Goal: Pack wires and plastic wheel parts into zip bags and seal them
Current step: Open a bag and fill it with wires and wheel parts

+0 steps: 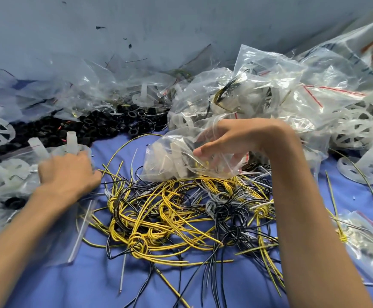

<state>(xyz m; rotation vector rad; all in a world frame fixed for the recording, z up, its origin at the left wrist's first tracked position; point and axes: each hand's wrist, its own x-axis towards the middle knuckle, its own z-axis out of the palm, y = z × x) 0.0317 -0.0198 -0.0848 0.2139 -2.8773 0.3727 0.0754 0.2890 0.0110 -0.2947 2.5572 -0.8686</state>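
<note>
Two hands worked over a blue cloth (87, 285) with a loose heap of yellow, black and white wires (170, 210) between them. The right hand (225, 138) gripped a filled zip bag (167, 156), thumb on its near face and fingers showing through the plastic. The bag was held just above the far edge of the wire heap. It lay roughly crosswise, its bulging end pointing left and a red strip (245, 156), probably the zip edge, tucked at the right by the palm.

The left hand (67, 174) was well apart from it, off to the left. Its fingers curled at the base of a white plastic wheel part (71, 141) among the other parts there. The blur left it unclear whether they had hold of it.

Sealing would likely turn on that spacing. The mouth sat on the right hand's side, so the left hand would have to cross the wires to reach it. A flat empty bag (70, 238) lay under the left forearm, nearest that hand. More filled bags (259, 96) were piled behind.
</note>
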